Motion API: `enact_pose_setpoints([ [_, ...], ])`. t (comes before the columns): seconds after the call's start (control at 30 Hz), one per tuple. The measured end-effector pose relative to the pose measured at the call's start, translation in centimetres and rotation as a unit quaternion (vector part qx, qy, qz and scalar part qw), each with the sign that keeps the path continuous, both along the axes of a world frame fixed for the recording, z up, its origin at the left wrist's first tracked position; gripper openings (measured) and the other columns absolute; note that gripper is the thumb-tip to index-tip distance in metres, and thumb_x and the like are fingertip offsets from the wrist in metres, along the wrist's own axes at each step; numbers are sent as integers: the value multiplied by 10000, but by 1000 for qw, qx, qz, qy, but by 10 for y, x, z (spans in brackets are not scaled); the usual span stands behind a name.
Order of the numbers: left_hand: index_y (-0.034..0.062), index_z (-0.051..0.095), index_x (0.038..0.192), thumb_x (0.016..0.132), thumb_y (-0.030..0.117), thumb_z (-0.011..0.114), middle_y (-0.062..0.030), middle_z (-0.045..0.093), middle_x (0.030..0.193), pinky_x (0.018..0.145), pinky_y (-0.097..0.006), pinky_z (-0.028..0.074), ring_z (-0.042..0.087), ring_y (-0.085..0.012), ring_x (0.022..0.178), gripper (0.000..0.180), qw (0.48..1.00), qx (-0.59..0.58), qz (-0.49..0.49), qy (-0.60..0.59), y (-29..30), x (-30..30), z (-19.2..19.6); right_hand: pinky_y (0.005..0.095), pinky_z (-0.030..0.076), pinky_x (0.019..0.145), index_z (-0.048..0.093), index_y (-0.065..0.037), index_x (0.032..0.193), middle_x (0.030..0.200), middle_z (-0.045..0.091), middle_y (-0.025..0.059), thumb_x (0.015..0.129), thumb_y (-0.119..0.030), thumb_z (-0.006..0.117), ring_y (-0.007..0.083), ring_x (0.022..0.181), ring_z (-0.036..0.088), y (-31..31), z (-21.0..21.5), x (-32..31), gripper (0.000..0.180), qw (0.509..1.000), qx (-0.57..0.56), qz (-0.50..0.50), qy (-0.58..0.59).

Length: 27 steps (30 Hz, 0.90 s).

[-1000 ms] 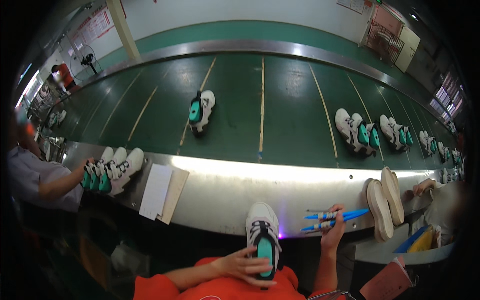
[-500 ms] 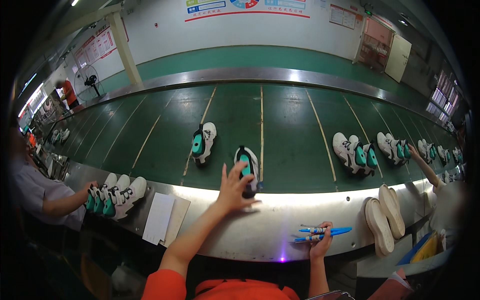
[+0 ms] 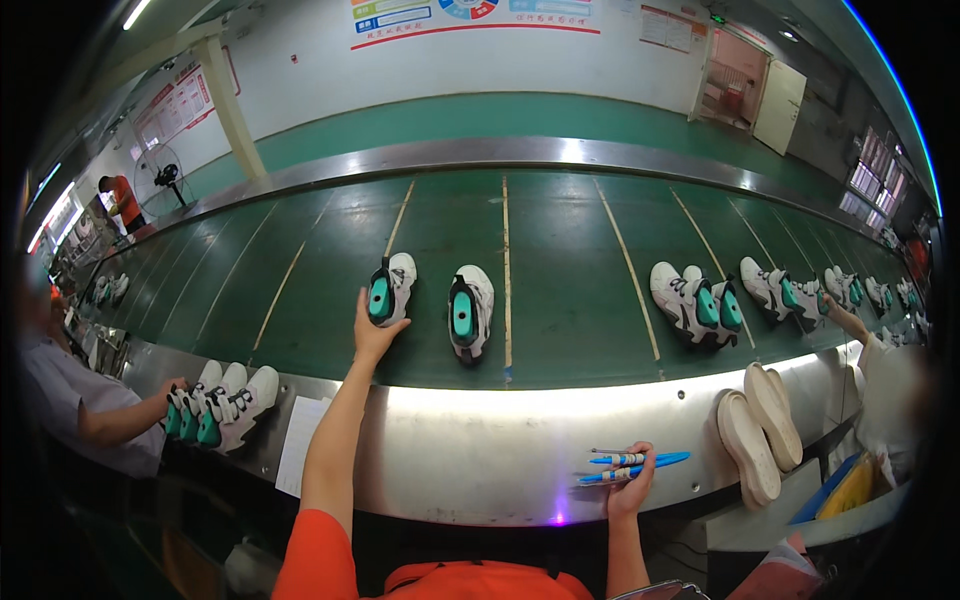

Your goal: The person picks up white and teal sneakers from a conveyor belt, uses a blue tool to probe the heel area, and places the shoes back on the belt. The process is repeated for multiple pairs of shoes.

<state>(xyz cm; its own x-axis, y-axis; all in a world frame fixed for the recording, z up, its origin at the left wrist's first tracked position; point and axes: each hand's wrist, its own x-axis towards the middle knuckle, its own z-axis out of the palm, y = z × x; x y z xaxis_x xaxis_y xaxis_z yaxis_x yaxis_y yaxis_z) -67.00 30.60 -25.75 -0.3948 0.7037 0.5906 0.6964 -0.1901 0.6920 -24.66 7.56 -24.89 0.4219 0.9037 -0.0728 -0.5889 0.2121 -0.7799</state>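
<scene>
Your left arm stretches far forward from its orange sleeve, bare forearm straight over the shiny steel edge of the green conveyor belt (image 3: 560, 290). Your left hand (image 3: 372, 335) arrives at the near end of a white sneaker with a teal insole (image 3: 388, 290), fingers curved up around its heel and thumb on the side, so the hand is partly closed on the shoe; whether it truly grips or only touches, you cannot tell. That shoe lies on the belt with its toe pointing away from you. Just beside it, to its right and not touching, lies a second white sneaker with a teal insole (image 3: 470, 312), also toe away.

Your right arm is bent and kept close, in front of the belt's steel edge. Your right hand (image 3: 630, 482) is closed around a bundle of blue pens or thin tools (image 3: 632, 465), which stick out sideways, level, toward the left and right of the fist.

Right of that hand, on the steel ledge, lies a pair of cream shoe soles (image 3: 760, 435), side by side. Farther right on the belt sits another pair of white and teal sneakers (image 3: 695, 300). At the belt's left end, another person's hand (image 3: 172, 392) rests by a group of white and teal sneakers (image 3: 225, 400), next to a white paper sheet (image 3: 298, 455).
</scene>
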Motion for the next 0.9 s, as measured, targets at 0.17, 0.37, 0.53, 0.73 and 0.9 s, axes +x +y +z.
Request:
enact_pose_setpoints([
  [0.17, 49, 466, 1233, 527, 268, 815, -163, 643, 968, 777, -358, 489, 631, -303, 867, 817, 997, -39, 18, 59, 5, 4, 6, 211, 393, 450, 444, -122, 874, 704, 425, 2, 950, -365, 347, 92, 566, 457, 6, -11, 1, 273, 999, 16, -28, 0],
  [0.37, 28, 564, 1135, 507, 241, 839, -130, 657, 892, 747, -324, 498, 640, -224, 823, 717, 933, -315, -160, -64, -96, 32, 82, 211, 393, 441, 443, -124, 866, 704, 420, 0, 954, -361, 337, 87, 565, 459, 4, -11, 7, 274, 1000, 4, -17, 9],
  [0.53, 15, 462, 1252, 596, 236, 816, -144, 617, 1067, 867, -307, 447, 595, -199, 984, 778, 948, -225, -225, -24, -220, 60, 82, 197, 355, 429, 439, -126, 868, 674, 431, -3, 954, -380, 320, 75, 546, 456, 1, -6, -5, 294, 1000, -11, 6, -21],
  [0.73, -37, 163, 1370, 662, 433, 746, -260, 436, 1224, 851, -405, 451, 502, -398, 1080, 1031, 941, -233, -225, 95, -279, 128, 62, 201, 368, 443, 441, -128, 882, 660, 427, -6, 958, -370, 320, 72, 553, 449, 1, -4, 0, 281, 999, -24, 13, -21],
  [0.9, 1, 211, 1377, 861, 387, 552, -234, 434, 1281, 916, -369, 409, 500, -346, 1115, 729, 811, -414, -390, -140, -235, 97, 71, 196, 369, 440, 445, -124, 884, 645, 436, -2, 957, -368, 328, 72, 545, 446, 5, -6, 0, 280, 1000, -11, -1, -23],
])
